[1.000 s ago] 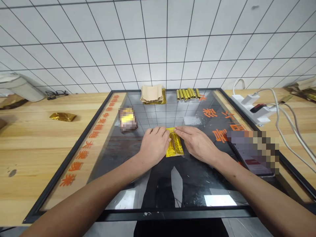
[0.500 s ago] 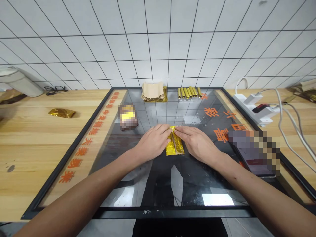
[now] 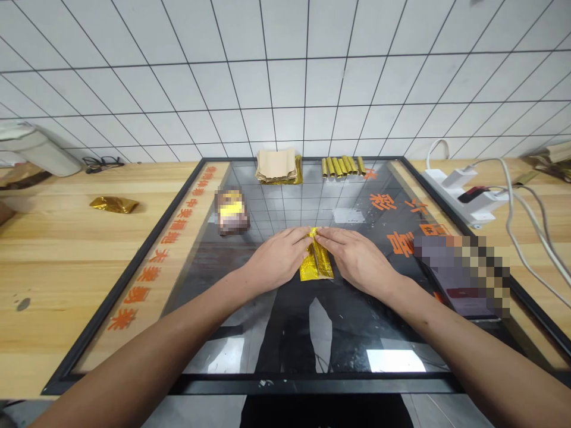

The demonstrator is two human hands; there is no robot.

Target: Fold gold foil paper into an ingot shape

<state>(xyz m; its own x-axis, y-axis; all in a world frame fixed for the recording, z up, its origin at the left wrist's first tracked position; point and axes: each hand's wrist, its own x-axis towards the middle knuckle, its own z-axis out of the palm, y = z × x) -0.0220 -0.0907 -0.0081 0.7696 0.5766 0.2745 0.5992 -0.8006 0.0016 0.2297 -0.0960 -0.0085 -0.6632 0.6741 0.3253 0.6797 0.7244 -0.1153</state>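
A small folded gold foil paper [image 3: 316,266] lies on the glass-topped board [image 3: 312,333] in the middle of the table. My left hand [image 3: 277,258] presses on its left side, fingers together, pinching its top corner. My right hand [image 3: 357,257] mirrors it on the right side, fingertips meeting the left ones at the paper's top. The lower part of the foil shows between both hands; its upper part is hidden under my fingers.
A stack of tan and gold sheets [image 3: 277,166] and a row of several gold rolls [image 3: 342,166] sit at the board's far edge. A crumpled gold piece [image 3: 113,204] lies on the wood at left, a white power strip [image 3: 464,193] with cables at right, glasses [image 3: 99,163] by the wall.
My fingertips have drawn the foil's top corners inward and slightly up, so the top now comes to a narrower point. The view has shifted a little.
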